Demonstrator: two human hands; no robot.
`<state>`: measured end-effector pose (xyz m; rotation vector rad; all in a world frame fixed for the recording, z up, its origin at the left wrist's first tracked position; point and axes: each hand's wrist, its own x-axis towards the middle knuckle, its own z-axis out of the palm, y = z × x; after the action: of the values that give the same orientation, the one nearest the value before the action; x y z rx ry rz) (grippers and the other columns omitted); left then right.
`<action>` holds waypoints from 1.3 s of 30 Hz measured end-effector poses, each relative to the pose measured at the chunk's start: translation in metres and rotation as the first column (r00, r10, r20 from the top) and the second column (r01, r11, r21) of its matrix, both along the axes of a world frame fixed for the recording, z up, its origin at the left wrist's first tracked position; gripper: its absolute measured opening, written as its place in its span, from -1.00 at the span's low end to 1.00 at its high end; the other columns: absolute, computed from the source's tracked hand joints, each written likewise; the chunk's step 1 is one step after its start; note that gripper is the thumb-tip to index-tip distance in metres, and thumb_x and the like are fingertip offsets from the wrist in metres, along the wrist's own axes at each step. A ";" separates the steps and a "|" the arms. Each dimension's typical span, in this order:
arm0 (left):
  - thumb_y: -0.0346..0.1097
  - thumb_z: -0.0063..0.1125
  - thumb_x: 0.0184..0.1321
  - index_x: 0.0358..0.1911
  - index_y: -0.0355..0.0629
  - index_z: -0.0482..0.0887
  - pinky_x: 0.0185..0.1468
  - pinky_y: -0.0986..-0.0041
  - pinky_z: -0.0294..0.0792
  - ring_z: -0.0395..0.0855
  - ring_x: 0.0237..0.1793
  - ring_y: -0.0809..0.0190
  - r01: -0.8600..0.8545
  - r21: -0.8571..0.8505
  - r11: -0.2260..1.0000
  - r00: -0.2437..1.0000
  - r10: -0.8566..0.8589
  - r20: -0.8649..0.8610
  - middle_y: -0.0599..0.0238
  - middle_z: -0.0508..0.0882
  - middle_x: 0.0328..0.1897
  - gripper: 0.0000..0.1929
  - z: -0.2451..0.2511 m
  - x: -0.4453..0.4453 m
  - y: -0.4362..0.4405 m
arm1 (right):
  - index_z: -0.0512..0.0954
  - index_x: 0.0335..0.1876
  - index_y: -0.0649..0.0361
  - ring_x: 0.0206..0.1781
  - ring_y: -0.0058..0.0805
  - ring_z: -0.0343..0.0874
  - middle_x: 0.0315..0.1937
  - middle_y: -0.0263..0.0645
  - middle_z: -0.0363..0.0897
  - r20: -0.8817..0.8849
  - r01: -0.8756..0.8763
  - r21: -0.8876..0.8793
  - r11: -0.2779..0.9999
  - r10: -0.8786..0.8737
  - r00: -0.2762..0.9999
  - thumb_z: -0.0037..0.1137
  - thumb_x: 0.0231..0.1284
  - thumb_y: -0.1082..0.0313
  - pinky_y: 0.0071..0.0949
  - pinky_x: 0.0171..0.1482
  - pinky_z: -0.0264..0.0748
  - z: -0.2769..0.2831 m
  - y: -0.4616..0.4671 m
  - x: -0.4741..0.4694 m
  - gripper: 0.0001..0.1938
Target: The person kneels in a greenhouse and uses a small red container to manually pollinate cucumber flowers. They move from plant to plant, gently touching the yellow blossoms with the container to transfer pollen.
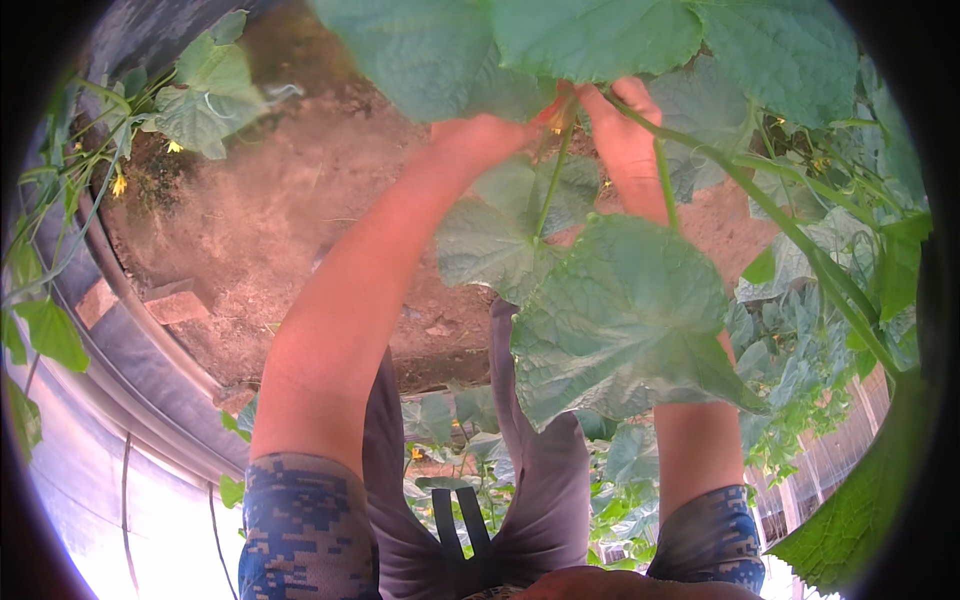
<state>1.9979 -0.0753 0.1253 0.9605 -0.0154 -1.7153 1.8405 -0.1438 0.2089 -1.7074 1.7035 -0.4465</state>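
Both of my arms reach up to a cucumber-like vine stem (720,161) at the top centre. My left hand (495,135) is mostly hidden behind a large leaf (442,60); its fingers meet the other hand near a leaf stalk (556,176) and a small yellow flower. My right hand (622,124) has bent fingers beside the vine stem, partly covered by another leaf's edge; whether they grip it cannot be told. Below the hands a broad leaf (622,315) hangs in front of my right forearm. What lies between the fingertips is too hidden to tell.
Bare reddish soil (300,202) lies beneath. At the left, more vines with yellow flowers (118,184) hang by a curved wall edge (161,330), with a brick (176,306) beside it. Dense leafy plants (795,352) stand at the right and behind my legs.
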 end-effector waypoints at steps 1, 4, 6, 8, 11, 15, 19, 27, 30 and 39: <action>0.47 -0.07 0.36 0.59 0.23 0.24 0.61 0.18 0.15 0.23 0.61 0.09 -0.124 0.268 0.956 0.731 0.270 -0.627 0.34 0.36 0.64 -0.18 0.000 0.003 0.000 | 0.74 0.14 0.04 0.00 -0.46 0.63 0.04 -0.21 0.63 0.009 0.000 0.004 1.000 0.000 1.000 0.40 0.21 0.29 -0.43 0.09 0.63 -0.001 0.001 0.001 -0.64; 0.46 -0.15 0.39 0.57 0.18 0.22 0.59 0.12 0.16 0.25 0.58 0.05 -0.028 0.667 0.745 0.076 0.667 -0.742 0.29 0.37 0.59 -0.20 0.010 0.011 0.001 | 0.74 0.14 0.04 0.04 -0.45 0.63 0.07 -0.20 0.62 0.037 0.066 0.146 0.987 -0.072 0.997 0.40 0.21 0.28 -0.41 0.13 0.62 -0.005 0.004 0.002 -0.64; 0.42 -0.16 0.41 0.54 0.13 0.25 0.55 0.10 0.19 0.28 0.53 0.03 -0.065 0.636 0.769 0.061 0.640 -0.766 0.26 0.39 0.54 -0.23 0.019 0.015 0.000 | 0.74 0.14 0.04 0.07 -0.44 0.63 0.09 -0.19 0.61 0.064 0.050 0.107 0.993 -0.058 0.996 0.40 0.21 0.27 -0.41 0.15 0.60 -0.005 0.008 0.004 -0.64; 0.38 -0.17 0.42 0.50 0.08 0.28 0.51 0.07 0.22 0.31 0.48 0.01 -0.074 0.627 0.775 0.046 0.631 -0.775 0.23 0.41 0.49 -0.26 0.026 0.018 -0.001 | 0.73 0.15 0.04 0.08 -0.44 0.62 0.11 -0.19 0.59 0.051 0.056 0.105 0.993 -0.061 0.997 0.39 0.22 0.26 -0.40 0.16 0.60 -0.004 0.011 0.006 -0.63; 0.33 -0.19 0.45 0.45 0.01 0.32 0.46 0.03 0.27 0.35 0.41 -0.02 -0.081 0.624 0.777 0.032 0.628 -0.778 0.18 0.44 0.41 -0.31 0.028 0.020 -0.001 | 0.73 0.16 0.05 0.09 -0.43 0.61 0.12 -0.19 0.58 0.046 0.033 0.111 0.993 -0.039 0.998 0.38 0.22 0.25 -0.40 0.17 0.59 -0.003 0.012 0.011 -0.63; 0.26 -0.21 0.48 0.38 -0.09 0.38 0.38 -0.03 0.33 0.41 0.32 -0.05 -0.083 0.610 0.788 0.001 0.612 -0.791 0.11 0.48 0.30 -0.36 0.026 0.020 -0.001 | 0.73 0.15 0.04 0.07 -0.44 0.61 0.11 -0.20 0.58 0.018 0.028 0.116 0.993 -0.030 0.999 0.38 0.23 0.23 -0.42 0.15 0.58 0.000 0.009 0.016 -0.63; 0.19 -0.23 0.51 0.31 -0.18 0.44 0.31 -0.08 0.39 0.47 0.22 -0.09 -0.105 0.595 0.797 -0.017 0.597 -0.802 0.05 0.53 0.20 -0.40 0.030 0.023 -0.005 | 0.75 0.13 0.05 0.05 -0.46 0.60 0.10 -0.22 0.58 0.057 0.045 0.123 0.991 -0.053 0.997 0.40 0.22 0.23 -0.43 0.13 0.57 0.000 0.007 0.019 -0.64; 0.15 -0.19 0.50 0.20 -0.19 0.48 0.25 0.05 0.45 0.52 0.12 -0.05 -0.022 0.592 0.806 0.029 0.592 -0.805 0.10 0.58 0.00 -0.46 0.029 0.035 0.000 | 0.76 0.08 0.05 0.06 -0.45 0.61 0.10 -0.21 0.57 0.100 0.023 0.180 0.983 -0.041 0.994 0.42 0.20 0.23 -0.39 0.09 0.61 -0.006 0.010 0.024 -0.67; 0.14 0.02 0.35 0.18 -0.17 0.53 0.26 0.11 0.46 0.54 0.14 -0.03 -0.055 0.534 0.843 0.154 0.536 -0.830 0.08 0.60 0.03 -0.45 0.029 0.041 0.001 | 0.76 0.07 0.10 0.08 -0.45 0.62 0.12 -0.19 0.57 0.141 0.091 0.221 0.971 -0.124 0.982 0.42 0.22 0.25 -0.40 0.11 0.61 -0.007 0.011 0.026 -0.68; 0.04 0.60 -0.03 0.15 -0.09 0.67 0.30 0.26 0.50 0.61 0.19 0.02 0.515 0.481 0.710 0.228 -0.654 0.721 0.06 0.63 0.14 -0.34 0.053 0.077 0.029 | 0.58 0.30 0.22 0.08 -0.51 0.65 0.04 -0.24 0.69 0.315 0.037 0.186 0.982 -0.096 0.944 0.39 0.29 0.31 -0.46 0.10 0.62 -0.009 0.005 0.025 -0.52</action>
<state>2.0744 -0.0463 0.1782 2.0750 -1.1081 -1.6660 1.8653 -0.1387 0.2003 -1.3673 1.5153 -0.5546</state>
